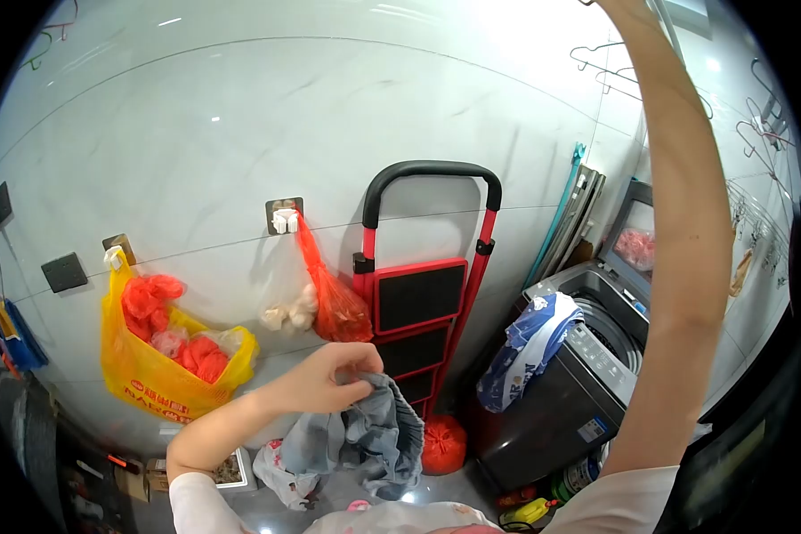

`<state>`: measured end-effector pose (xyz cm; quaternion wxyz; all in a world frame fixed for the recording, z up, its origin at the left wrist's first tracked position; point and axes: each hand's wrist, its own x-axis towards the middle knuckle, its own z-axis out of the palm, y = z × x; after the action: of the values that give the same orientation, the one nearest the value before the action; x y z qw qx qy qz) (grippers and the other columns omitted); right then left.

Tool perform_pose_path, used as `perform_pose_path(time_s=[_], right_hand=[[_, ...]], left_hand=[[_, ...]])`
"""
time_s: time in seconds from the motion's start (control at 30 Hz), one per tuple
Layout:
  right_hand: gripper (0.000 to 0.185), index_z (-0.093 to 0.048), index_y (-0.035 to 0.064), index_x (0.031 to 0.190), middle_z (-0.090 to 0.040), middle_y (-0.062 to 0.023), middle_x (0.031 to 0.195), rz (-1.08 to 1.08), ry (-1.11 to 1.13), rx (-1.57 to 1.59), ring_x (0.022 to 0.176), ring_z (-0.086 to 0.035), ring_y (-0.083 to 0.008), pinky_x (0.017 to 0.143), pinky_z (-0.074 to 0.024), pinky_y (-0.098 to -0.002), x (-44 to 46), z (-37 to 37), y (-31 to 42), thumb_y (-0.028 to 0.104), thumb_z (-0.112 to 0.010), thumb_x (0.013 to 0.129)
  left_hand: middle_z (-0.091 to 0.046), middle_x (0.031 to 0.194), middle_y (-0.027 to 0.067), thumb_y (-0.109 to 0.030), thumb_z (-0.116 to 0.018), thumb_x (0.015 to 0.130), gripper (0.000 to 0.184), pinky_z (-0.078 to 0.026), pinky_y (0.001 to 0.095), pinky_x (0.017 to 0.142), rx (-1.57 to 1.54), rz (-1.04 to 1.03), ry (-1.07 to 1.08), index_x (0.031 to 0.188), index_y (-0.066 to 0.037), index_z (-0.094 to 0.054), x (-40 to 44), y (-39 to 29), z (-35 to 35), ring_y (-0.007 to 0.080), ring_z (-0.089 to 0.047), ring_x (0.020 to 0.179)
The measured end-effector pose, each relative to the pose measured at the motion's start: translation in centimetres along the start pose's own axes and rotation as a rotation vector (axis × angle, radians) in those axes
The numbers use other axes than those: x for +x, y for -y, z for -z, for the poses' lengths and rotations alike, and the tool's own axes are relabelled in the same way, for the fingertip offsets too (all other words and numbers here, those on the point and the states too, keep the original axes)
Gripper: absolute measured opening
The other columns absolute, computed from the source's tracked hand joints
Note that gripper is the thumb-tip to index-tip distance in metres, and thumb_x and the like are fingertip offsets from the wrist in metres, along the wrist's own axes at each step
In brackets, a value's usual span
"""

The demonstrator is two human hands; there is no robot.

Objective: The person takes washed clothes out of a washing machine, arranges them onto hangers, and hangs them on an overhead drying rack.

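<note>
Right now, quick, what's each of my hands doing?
Left hand: closed on the gathered denim garment.
Right hand: past the top edge of the picture, so its grip can't be told; only the raised arm shows.

One head-worn view, facing a wall and tipped down toward the floor.
From the wearer's head, above the white short sleeves (627,497) at the bottom edge, we look forward and down at a pale, grey-veined tiled wall (240,116); the glossy grey floor (454,488) shows low in our view, and a dark-bodied top-loading washing machine (543,427) stands to the right. Our wide lens bends the tile joints into curves and darkens the corners. The bare right arm (690,249) passes closest to us, looming large; the left hand (343,378) sits farther off, near centre, with the wall beyond.
</note>
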<state>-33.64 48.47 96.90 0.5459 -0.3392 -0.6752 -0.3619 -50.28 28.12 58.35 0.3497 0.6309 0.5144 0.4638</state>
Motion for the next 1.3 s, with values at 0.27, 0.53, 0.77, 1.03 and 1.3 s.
perform_pose_path(time_s=[0.27,0.53,0.77,1.03,1.3], right_hand=[[0.060,-0.045,0.0120,0.119,-0.061,-0.0142,0.097,-0.092,-0.080,-0.122,0.088,-0.060,-0.0313,0.074,-0.0482,-0.0378,-13.5,1.9,-6.4,0.041,-0.066,0.071],[0.055,-0.042,0.0054,0.104,-0.041,-0.0070,0.066,0.162,0.127,0.291,0.055,-0.043,-0.0238,0.050,-0.0380,-0.0328,-45.9,-0.7,-14.2,0.014,-0.076,0.061],[0.070,-0.032,0.0066,0.115,-0.038,-0.0042,0.066,-0.036,0.144,0.446,0.053,-0.033,-0.0154,0.048,-0.0294,-0.0273,-54.1,-1.7,-14.7,0.011,-0.078,0.062],[0.082,-0.025,0.0079,0.122,-0.042,-0.0059,0.081,-0.092,0.029,0.508,0.058,-0.037,-0.0139,0.052,-0.0302,-0.0250,-55.9,-3.2,-13.7,0.008,-0.079,0.060],[0.078,-0.029,0.0050,0.119,-0.044,-0.0058,0.080,-0.151,-0.004,0.629,0.060,-0.038,-0.0133,0.053,-0.0314,-0.0253,-54.3,-5.8,-11.9,0.009,-0.080,0.060]], left_hand=[[-0.051,0.085,-0.0014,0.011,-0.048,0.069,0.024,-0.039,0.0200,0.069,-0.123,0.019,-0.197,0.089,-0.001,-0.052,-1.8,1.1,0.9,0.0049,-0.048,0.081],[-0.045,0.089,0.0013,0.015,-0.045,0.066,0.029,-0.034,0.0196,0.074,-0.125,-0.109,-0.141,0.091,0.001,-0.049,-0.7,1.4,0.7,0.0083,-0.043,0.084],[-0.043,0.086,0.0038,0.015,-0.047,0.071,0.024,-0.034,0.0217,0.072,-0.116,-0.168,0.055,0.091,0.002,-0.049,1.3,0.1,-0.4,0.0104,-0.043,0.082],[-0.048,0.085,0.0039,0.012,-0.051,0.071,0.021,-0.036,0.0228,0.070,-0.126,-0.315,0.031,0.089,0.001,-0.051,3.4,1.1,-1.8,0.0103,-0.045,0.079],[-0.047,0.081,-0.0013,-0.007,-0.049,0.077,0.014,-0.032,0.0189,0.062,-0.242,-0.074,-0.013,0.089,-0.001,-0.051,4.5,1.5,-2.3,0.0035,-0.040,0.073]])
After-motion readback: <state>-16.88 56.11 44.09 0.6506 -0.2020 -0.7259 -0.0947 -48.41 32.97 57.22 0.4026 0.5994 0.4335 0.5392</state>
